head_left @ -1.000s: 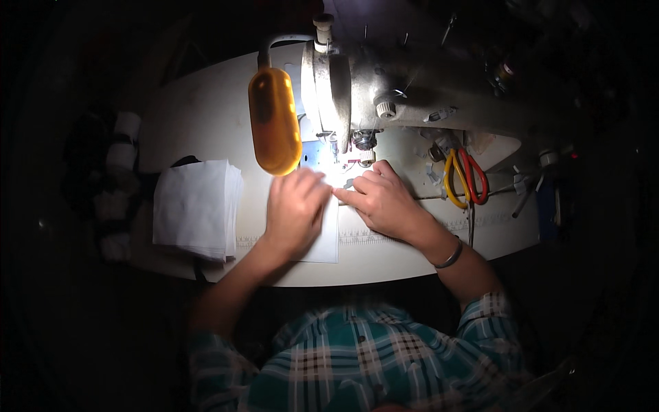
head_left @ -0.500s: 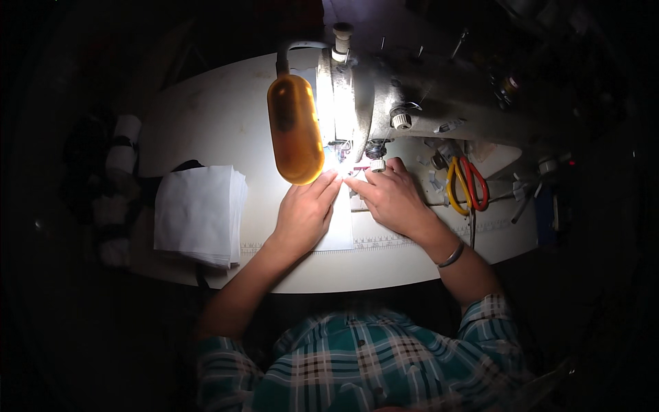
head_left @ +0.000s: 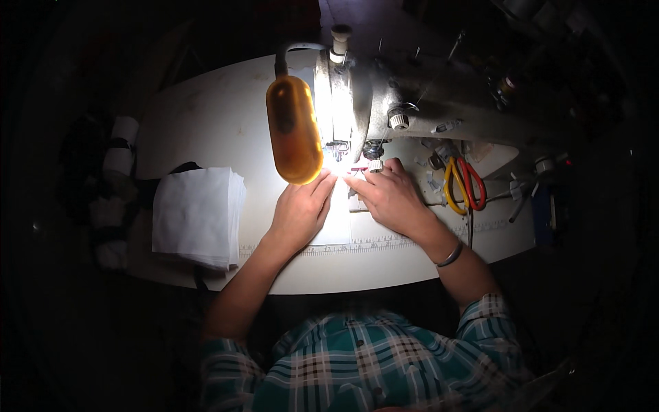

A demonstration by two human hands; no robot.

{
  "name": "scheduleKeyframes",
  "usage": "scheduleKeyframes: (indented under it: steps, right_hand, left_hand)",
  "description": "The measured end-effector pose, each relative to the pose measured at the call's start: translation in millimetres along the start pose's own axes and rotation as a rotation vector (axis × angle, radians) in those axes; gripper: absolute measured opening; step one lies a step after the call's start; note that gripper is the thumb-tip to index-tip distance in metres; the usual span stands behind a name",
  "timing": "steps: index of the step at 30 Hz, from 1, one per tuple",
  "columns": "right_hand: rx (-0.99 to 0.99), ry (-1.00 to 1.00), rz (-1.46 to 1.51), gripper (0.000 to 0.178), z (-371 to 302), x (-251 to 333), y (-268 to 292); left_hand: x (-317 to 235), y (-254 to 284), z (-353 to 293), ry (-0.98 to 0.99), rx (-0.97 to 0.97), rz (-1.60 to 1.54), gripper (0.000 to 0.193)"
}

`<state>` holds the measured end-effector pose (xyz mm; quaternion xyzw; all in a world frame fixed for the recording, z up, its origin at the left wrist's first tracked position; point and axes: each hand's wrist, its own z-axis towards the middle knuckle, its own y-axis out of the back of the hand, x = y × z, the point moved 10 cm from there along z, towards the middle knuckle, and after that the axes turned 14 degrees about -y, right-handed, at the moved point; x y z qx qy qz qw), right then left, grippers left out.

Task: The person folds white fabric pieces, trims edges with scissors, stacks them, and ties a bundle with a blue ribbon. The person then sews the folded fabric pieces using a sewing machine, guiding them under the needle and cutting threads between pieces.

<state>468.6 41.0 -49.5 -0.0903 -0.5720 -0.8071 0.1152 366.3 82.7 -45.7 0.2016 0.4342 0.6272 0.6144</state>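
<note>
white fabric piece [head_left: 336, 223] lies under both fingers [head_left: 322, 187].

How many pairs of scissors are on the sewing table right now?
1. The scissors, with one yellow and one red handle, lie on the table right of the right hand, beside the sewing machine. The dark right edge may hide others.

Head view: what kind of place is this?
Probably a sewing workshop: a grey industrial sewing machine on a white table, a stack of white fabric pieces, and yellow-and-red-handled scissors.
</note>
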Motion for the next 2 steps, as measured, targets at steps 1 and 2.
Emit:
scheduleKeyframes:
  steps: [1,2]
  right_hand:
    - [-0.001,0.000,0.002,0.035,-0.6,-0.5,0.0]
    - [-0.003,0.000,0.004,0.035,-1.1,-1.2,-0.4]
  left_hand:
    - [0.0,-1.2,-0.8,-0.002,0.018,-0.003,0.025]
    - [0.0,-2.2,-2.1,-0.003,0.036,-0.007,0.025]
